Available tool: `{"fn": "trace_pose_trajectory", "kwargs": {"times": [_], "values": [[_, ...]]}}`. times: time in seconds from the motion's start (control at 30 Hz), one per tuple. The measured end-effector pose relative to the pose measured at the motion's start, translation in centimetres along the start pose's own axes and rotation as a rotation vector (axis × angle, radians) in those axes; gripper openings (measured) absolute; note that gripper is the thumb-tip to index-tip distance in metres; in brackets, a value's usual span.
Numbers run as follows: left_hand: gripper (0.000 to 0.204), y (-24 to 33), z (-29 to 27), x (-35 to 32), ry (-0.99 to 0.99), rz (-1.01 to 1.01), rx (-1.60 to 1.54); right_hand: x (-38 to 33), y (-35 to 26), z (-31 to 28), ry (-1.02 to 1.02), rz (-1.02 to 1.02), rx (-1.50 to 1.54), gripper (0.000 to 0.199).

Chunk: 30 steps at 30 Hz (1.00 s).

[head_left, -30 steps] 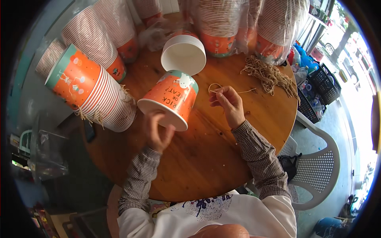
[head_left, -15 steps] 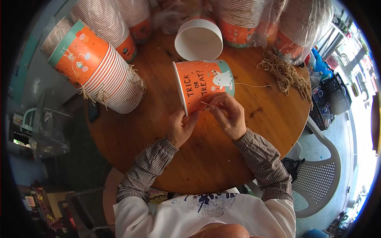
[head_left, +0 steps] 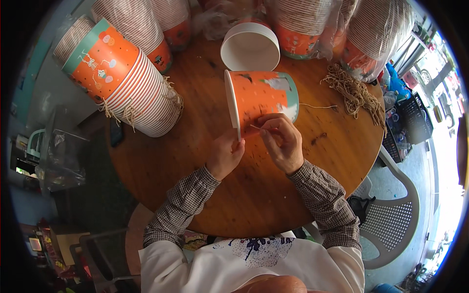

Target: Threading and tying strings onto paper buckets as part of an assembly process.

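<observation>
My left hand (head_left: pixel 223 155) pinches the tipped orange paper bucket's (head_left: pixel 261 95) rim, steadying it; my right hand (head_left: pixel 282 141), at three o'clock, pinches twine (head_left: pixel 255 127).

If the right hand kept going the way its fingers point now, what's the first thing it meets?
The right hand points up-left at the orange paper bucket lying on its side; its fingertips look already at the wall near the rim, though depth is unclear.

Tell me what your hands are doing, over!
Left hand steadies orange paper bucket at its rim. Right hand pinches twine against its side. Bucket lies sideways on round table. Nothing blocking.
</observation>
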<state>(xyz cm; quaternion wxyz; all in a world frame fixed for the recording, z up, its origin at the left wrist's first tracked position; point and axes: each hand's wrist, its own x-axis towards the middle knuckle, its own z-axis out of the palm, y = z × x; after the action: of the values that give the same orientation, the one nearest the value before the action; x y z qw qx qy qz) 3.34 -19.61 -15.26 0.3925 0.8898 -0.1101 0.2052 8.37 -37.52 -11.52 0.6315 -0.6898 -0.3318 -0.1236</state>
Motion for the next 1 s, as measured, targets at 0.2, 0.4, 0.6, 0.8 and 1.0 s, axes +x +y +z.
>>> {"fn": "trace_pose_trajectory", "kwargs": {"times": [0.2, 0.4, 0.6, 0.8, 1.0], "values": [[0.021, 0.5, -0.5, 0.6, 0.089, -0.040, -0.263, -0.3, -0.4, 0.6, -0.097, -0.148, -0.087, 0.013], [0.014, 0.1, -0.9, 1.0, 0.040, -0.086, -0.197, -0.5, -1.0, 1.0, -0.016, -0.141, -0.149, 0.014], [0.013, 0.1, -0.8, 0.9, 0.115, 0.010, -0.215, -0.5, -0.9, 1.1, 0.046, -0.150, -0.214, 0.013], [0.014, -0.7, -0.1, 0.5, 0.050, 0.016, -0.058, -0.5, -0.7, 1.0, 0.073, -0.098, -0.155, 0.013], [0.014, 0.3, -0.7, 1.3, 0.014, 0.178, 0.143, -0.5, -1.1, 0.9, 0.087, -0.063, -0.143, 0.012]]}}
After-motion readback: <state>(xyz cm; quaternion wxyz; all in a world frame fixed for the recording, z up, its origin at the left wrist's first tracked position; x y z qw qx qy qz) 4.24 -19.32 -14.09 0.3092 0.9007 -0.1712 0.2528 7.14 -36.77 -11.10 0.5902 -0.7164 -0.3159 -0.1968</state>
